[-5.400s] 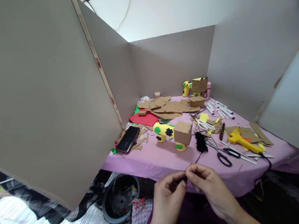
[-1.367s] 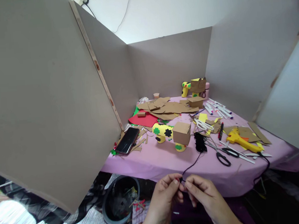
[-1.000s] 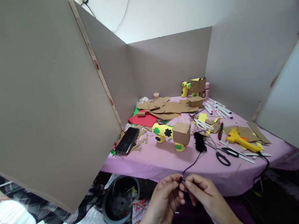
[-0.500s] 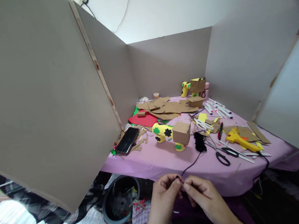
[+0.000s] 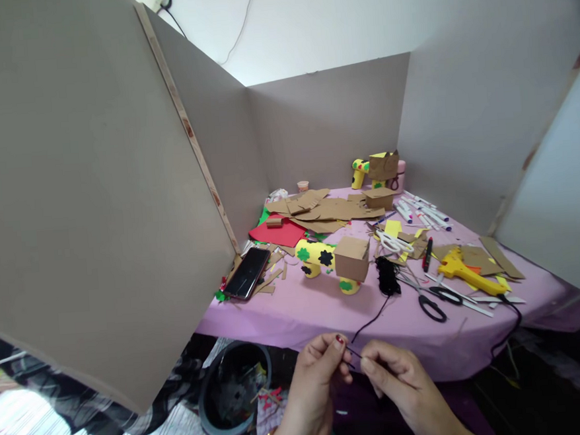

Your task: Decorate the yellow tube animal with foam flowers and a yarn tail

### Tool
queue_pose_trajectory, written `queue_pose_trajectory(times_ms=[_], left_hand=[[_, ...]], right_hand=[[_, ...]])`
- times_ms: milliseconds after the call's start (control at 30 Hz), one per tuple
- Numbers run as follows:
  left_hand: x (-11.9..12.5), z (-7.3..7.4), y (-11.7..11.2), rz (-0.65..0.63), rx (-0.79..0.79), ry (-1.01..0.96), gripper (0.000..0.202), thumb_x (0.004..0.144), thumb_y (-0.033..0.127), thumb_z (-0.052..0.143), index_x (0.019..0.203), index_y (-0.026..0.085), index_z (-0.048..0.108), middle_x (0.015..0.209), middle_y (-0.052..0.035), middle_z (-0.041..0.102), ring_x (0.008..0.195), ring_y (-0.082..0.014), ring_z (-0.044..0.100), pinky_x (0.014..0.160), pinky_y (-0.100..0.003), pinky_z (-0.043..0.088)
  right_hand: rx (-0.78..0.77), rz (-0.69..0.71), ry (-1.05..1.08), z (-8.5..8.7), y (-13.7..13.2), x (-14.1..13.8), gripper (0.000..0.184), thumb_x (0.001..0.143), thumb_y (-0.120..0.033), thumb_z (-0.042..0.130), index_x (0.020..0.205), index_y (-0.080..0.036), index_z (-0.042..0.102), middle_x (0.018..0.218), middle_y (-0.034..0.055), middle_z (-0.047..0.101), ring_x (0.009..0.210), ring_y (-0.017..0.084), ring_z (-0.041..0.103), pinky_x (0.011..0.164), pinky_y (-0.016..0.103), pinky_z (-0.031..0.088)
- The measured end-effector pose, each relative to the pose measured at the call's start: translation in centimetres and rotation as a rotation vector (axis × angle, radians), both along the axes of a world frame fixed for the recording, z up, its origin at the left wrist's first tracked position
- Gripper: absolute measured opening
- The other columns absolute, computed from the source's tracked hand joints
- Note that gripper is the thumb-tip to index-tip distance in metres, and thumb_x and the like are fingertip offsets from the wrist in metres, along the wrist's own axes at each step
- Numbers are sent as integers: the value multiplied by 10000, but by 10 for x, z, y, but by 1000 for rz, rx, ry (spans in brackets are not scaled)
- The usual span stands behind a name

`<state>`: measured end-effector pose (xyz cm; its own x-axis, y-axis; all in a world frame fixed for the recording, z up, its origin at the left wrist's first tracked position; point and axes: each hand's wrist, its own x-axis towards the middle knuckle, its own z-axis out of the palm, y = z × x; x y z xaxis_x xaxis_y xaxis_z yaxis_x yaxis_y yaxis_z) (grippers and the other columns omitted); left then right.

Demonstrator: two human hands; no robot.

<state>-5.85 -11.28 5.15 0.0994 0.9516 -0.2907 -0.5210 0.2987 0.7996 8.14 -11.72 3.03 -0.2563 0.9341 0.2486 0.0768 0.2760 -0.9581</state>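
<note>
My left hand (image 5: pixel 315 383) and my right hand (image 5: pixel 398 385) are held close together below the near edge of the table. Both pinch the end of a thin black thread (image 5: pixel 371 320). The thread runs up over the table edge to a small black bundle of yarn (image 5: pixel 387 275) lying on the pink cloth. Just left of that bundle stands a yellow paper figure with green and black flowers and a brown cardboard box head (image 5: pixel 337 258).
The pink-covered table (image 5: pixel 306 309) holds black scissors (image 5: pixel 434 303), a yellow glue gun (image 5: pixel 465 273), white scissors (image 5: pixel 395 242), markers (image 5: pixel 426 212), cardboard scraps (image 5: pixel 326 208), red paper (image 5: pixel 278 232) and a phone (image 5: pixel 248 271). Grey boards (image 5: pixel 84 185) wall it in. A dark bin (image 5: pixel 232 388) sits below.
My hands have stayed at the table's near edge, working the thread end between the fingertips. They have drawn slightly apart, and a short stretch of thread now shows between them.
</note>
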Motion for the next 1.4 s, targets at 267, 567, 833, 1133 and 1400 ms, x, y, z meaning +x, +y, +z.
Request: queue_pose_trajectory(times_ms=[267,567,833,1133,1400], left_hand=[[-3,4,-2,-95,-83,-102,265,605,281,799,746,98,669,627,-2,608,494,-38,501,514,-149,431],[1,2,-4,-194,-40,41,309,616,358,776,557,103,611,494,19,554,375,-20,412,417,-147,316],[2,-1,-4,-231,-12,61,360,680,442,699,592,103,612,509,-1,570,363,-34,431,416,-153,335],[-15,-13,-3,-387,126,393,193,680,316,709,769,144,711,686,-36,676,555,-110,569,537,-190,423],[-8,11,3,-188,218,259,235,770,354,627,860,146,688,782,-48,676,770,-160,589,729,-238,417]], right_hand=[[-136,-7,92,-4,2,0,282,857,-428,506,791,-176,614,594,-21,512,523,117,448,523,235,374],[-70,-59,35,13,10,5,244,819,-421,572,840,-202,677,782,42,612,776,200,582,692,287,466],[-84,-63,42,10,11,4,258,838,-403,553,710,-182,586,686,3,538,682,162,535,666,273,429],[-191,-92,106,6,13,5,242,836,-421,554,780,-185,555,617,-51,427,554,108,399,519,222,340],[-62,-71,53,14,13,1,254,847,-397,544,711,-188,596,703,-11,473,656,147,490,626,256,393]])
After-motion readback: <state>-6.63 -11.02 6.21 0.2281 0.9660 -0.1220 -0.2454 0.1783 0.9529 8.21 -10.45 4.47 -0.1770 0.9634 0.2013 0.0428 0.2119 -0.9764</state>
